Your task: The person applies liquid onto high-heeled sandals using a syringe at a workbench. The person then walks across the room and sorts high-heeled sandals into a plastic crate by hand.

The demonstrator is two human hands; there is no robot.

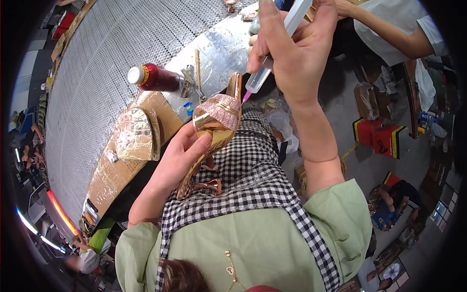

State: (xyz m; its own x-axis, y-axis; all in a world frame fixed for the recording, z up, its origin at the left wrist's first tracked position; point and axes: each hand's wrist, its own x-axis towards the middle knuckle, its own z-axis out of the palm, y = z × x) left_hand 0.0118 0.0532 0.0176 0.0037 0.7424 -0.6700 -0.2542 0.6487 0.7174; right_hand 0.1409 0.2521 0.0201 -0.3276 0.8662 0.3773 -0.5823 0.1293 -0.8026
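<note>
My left hand [182, 153] is closed around a gold high-heeled sandal [221, 134] with a pink glittery strap. The thumb presses on the gold insole, and the heel points down over my checked apron [253, 180]. My right hand [301, 53] grips a clear syringe [260, 78] with a pink tip. That tip points down at the edge of the strap, close to it; whether it touches I cannot tell. A second rose-gold heel [209, 186] shows below the sandal, against the apron.
On the bench to the left lie a red bottle with a white cap [153, 78], a tape-covered pad [137, 134] and cardboard [104, 182]. Beyond stretches a grey textured conveyor surface [97, 73]. Another person's arm [389, 31] is at upper right. Red-and-black boxes [379, 138] stand on the floor.
</note>
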